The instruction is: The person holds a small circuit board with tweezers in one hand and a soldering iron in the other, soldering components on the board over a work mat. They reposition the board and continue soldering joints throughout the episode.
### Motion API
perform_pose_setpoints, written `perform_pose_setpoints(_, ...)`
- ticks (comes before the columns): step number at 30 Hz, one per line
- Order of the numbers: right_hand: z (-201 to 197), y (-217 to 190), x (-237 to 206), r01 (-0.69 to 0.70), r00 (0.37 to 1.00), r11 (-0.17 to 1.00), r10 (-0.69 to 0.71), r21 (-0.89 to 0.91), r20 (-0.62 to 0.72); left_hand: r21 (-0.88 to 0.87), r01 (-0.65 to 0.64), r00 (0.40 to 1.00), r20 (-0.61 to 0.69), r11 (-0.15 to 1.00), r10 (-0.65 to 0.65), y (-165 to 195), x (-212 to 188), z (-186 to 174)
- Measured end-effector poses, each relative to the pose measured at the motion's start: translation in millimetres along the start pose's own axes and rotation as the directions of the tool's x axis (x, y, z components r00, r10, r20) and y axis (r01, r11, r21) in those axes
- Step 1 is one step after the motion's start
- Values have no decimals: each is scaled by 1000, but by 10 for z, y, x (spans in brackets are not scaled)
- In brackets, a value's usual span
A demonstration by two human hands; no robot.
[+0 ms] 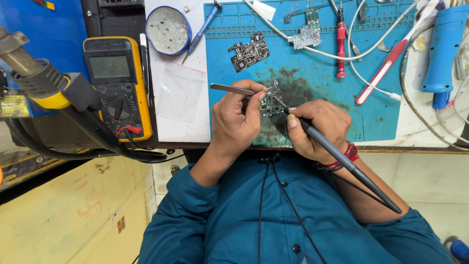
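My left hand [238, 120] grips metal tweezers [229, 88] whose tips rest on a small green circuit board [271, 100] lying on the scorched patch of a blue work mat [317, 68]. My right hand [318, 131] holds a dark soldering iron [342, 159] like a pen, its tip touching the same board from the right. The iron's handle and cord run back over my right wrist.
A yellow multimeter [116, 85] sits left of the mat, with a hot-air nozzle [34, 80] nearer the edge. A round tin [168, 29], blue pen [201, 30], two more circuit boards [249, 53], red screwdriver [340, 46], red-white tool [383, 71], white cables and blue handpiece [444, 49] lie behind.
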State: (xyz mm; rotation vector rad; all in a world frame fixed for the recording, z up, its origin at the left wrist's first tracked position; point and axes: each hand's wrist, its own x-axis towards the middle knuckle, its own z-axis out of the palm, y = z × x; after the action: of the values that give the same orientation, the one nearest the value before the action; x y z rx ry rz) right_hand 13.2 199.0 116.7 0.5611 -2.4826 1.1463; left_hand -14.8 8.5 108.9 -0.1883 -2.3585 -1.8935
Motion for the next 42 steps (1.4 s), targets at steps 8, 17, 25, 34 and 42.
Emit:
perform_pose_setpoints(8,-1,-1,22,5,1000,1000,-5,1,7,42,-6,1000,0,999,6,27,17,-4)
perform_pose_setpoints(17,6,11,34,15,1000,1000,-15,-17,5,50,-41,999,-5,998,41,21,46,-1)
perform_pose_setpoints(25,20,17,12,16,1000,1000,-17,-21,-5,48,-29,1000,-5,998,30,22,28,5)
perform_pose_setpoints(34,1,-23,47,26,999,999,-26,-28,-24,51,-27,1000,-3,998,27,13,27,3)
perform_pose_setpoints(42,53,-119,215,10,993,963,22,-270,116,81,-40,999,-14,996,41,-8,22,8)
